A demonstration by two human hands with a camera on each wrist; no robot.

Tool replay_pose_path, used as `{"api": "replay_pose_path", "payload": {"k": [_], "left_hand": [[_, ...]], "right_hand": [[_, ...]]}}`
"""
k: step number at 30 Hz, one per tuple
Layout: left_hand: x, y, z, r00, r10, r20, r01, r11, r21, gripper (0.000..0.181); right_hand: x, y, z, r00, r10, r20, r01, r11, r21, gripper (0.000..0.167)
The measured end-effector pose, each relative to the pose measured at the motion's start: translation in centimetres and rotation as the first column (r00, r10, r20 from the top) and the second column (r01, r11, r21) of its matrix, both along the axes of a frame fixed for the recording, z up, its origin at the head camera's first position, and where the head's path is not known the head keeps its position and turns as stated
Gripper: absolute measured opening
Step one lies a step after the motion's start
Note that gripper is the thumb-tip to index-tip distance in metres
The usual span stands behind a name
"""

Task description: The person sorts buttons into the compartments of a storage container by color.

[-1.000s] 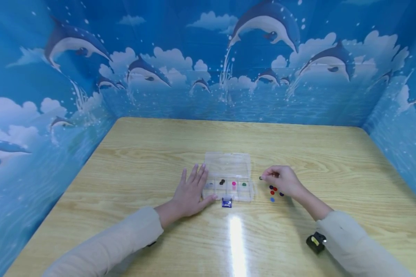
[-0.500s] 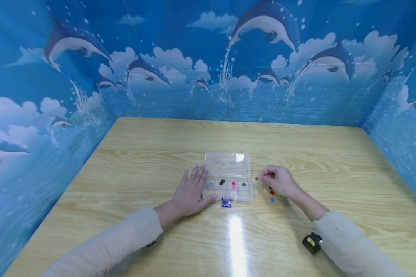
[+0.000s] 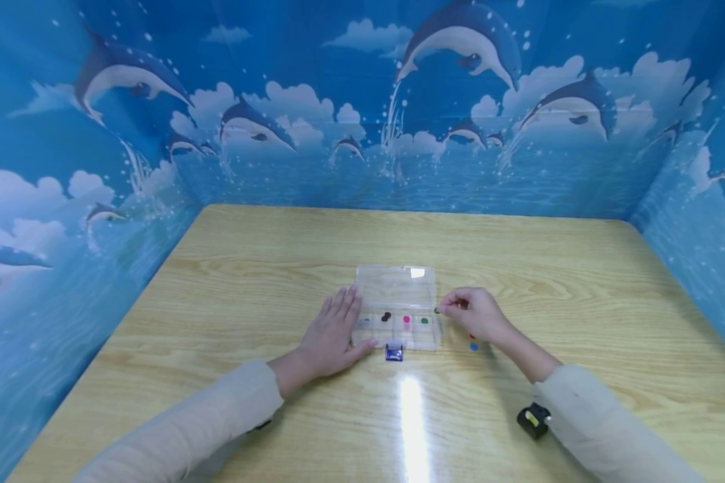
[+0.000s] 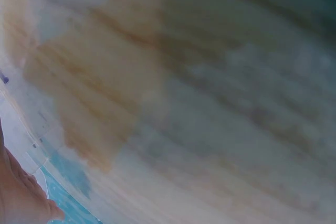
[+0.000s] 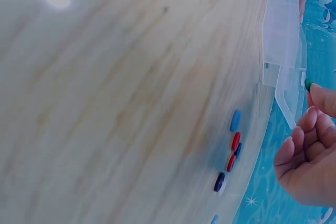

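Observation:
An open clear compartment box [image 3: 395, 287] lies on the table, its lid folded back. In its compartments are two dark pieces [image 3: 386, 316], a pink piece [image 3: 407, 319] and a green piece [image 3: 425, 321]. The left hand [image 3: 332, 329] lies flat with spread fingers at the box's left side. At the box's right edge, the right hand [image 3: 480, 314] pinches a small green disc [image 5: 308, 84] between thumb and forefinger. Below that hand lie a blue disc [image 5: 235, 120], red discs [image 5: 235, 141] and dark blue ones [image 5: 219, 182].
A small dark blue clip-like piece [image 3: 394, 353] sits at the box's front edge. A black device [image 3: 534, 420] is by the right sleeve. A curtain with dolphins [image 3: 362, 168] stands around the table's back and sides.
The right hand has moved left with the green disc, up to the box's right edge. The left hand has stayed in place beside the box.

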State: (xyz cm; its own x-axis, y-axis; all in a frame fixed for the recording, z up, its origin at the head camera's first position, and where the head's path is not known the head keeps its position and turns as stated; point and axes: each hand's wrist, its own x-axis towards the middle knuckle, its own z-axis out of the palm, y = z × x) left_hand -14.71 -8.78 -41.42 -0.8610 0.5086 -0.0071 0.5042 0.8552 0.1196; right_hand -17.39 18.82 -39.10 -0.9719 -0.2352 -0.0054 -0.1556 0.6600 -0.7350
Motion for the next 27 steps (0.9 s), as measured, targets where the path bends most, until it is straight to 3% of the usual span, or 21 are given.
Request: {"api": "replay_pose_path", "payload": {"k": [11, 27], "left_hand": [[-0.1, 0.0, -0.1, 1.000, 0.004, 0.006, -0.004, 1.000, -0.015, 0.085], [-0.1, 0.0, 0.0, 1.000, -0.011, -0.016, 0.011, 1.000, 0.000, 0.084]], "right_hand": [[-0.1, -1.0, -0.2, 0.998, 0.018, 0.057, -0.018, 1.000, -0.006, 0.011], [-0.5, -2.1, -0.4, 0.996, 0.038, 0.078, -0.039, 0.999, 0.011, 0.011]]}}
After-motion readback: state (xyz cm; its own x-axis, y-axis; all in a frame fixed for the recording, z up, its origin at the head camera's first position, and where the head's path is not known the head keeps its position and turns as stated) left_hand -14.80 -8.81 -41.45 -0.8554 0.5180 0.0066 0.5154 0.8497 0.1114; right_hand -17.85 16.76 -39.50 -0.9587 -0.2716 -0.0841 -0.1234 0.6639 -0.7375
